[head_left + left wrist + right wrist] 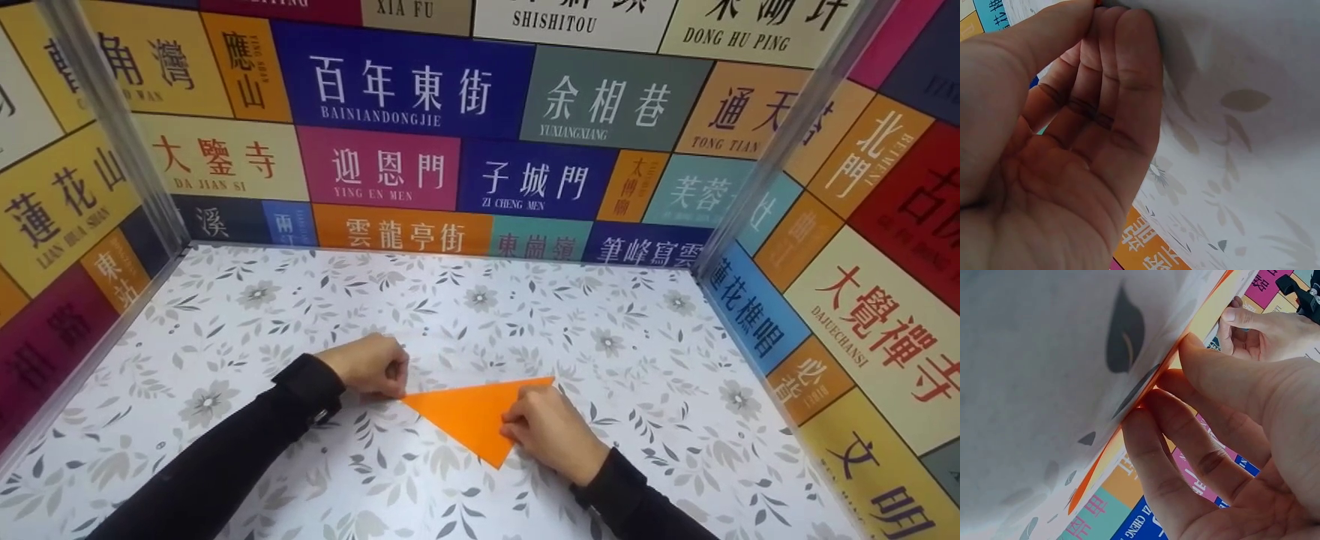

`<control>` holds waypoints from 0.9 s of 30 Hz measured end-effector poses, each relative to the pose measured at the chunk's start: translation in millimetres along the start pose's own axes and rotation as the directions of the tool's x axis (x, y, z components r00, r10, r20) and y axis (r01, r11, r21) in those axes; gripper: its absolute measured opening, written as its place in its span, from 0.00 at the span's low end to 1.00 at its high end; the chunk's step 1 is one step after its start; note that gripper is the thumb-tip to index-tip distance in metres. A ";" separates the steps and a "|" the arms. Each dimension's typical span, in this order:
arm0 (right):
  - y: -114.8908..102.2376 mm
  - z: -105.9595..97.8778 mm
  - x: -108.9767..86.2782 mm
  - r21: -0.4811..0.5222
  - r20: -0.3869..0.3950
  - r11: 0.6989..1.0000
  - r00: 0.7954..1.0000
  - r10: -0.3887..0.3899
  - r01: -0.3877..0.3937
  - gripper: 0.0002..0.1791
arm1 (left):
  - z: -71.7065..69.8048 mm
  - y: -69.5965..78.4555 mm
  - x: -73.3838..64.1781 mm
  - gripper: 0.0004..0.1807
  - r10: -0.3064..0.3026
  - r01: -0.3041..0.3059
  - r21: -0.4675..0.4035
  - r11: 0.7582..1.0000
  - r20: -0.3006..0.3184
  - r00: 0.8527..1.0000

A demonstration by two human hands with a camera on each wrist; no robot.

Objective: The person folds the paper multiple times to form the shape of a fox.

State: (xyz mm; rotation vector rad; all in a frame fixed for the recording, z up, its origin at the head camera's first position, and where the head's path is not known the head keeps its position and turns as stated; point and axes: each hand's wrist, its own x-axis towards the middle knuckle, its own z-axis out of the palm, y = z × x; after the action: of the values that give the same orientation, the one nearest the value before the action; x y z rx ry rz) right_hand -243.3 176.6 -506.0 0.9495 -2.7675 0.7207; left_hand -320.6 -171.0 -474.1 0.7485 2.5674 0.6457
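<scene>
A bright orange sheet of paper (469,416), folded to a triangle, lies on the flower-patterned table with one corner pointing toward me. My left hand (373,365) pinches its left corner between thumb and fingertips. On the right side, my right hand (559,427) has curled fingers and thumb at the slanting edge, covering part of it. From the right wrist view the paper (1079,498) appears as a thin orange strip, with the thumb and fingertips against it. The left wrist view shows the fingers bent toward the thumb; almost all of the paper is out of sight there.
The table (262,337) has a white covering with grey leaves and flowers. Upright panels of coloured Chinese name signs (405,90) enclose its back and both sides, joined at the corners by clear strips (787,142).
</scene>
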 end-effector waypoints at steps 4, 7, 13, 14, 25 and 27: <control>0.2 -0.9 -0.6 -0.003 0.004 1.000 1.000 -0.002 0.002 0.05 | 0.1 -2.6 -3.8 0.07 -0.023 0.023 -0.013 1.000 -0.001 1.000; 1.2 -1.2 -0.9 0.007 -0.001 1.000 1.000 -0.014 0.014 0.05 | 0.1 -3.3 -4.5 0.07 -0.024 0.024 -0.007 1.000 -0.008 1.000; 0.8 -2.0 -1.3 0.022 -0.009 0.999 1.000 -0.027 0.027 0.05 | -0.2 -2.7 -3.1 0.08 -0.059 0.059 -0.013 0.998 0.006 0.998; 0.6 -2.1 -1.5 0.023 -0.009 0.999 1.000 -0.027 0.027 0.05 | -0.3 -2.4 -3.2 0.08 -0.066 0.066 -0.018 0.998 0.008 0.998; 0.4 -3.2 -2.0 0.027 -0.008 1.000 1.000 -0.015 0.016 0.05 | 3.1 -0.4 -5.5 0.07 -0.046 0.045 -0.028 0.999 -0.023 0.999; 0.1 -2.6 -2.5 0.027 -0.007 1.000 1.000 -0.011 0.012 0.05 | 5.4 -0.5 -6.5 0.07 -0.031 0.030 -0.028 0.999 -0.036 0.999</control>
State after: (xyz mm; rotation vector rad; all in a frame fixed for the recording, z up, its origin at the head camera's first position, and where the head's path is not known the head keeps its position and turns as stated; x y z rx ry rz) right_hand -241.5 179.3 -504.4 0.9656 -2.7513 0.7602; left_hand -313.1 -173.5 -477.3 0.6932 2.5920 0.6898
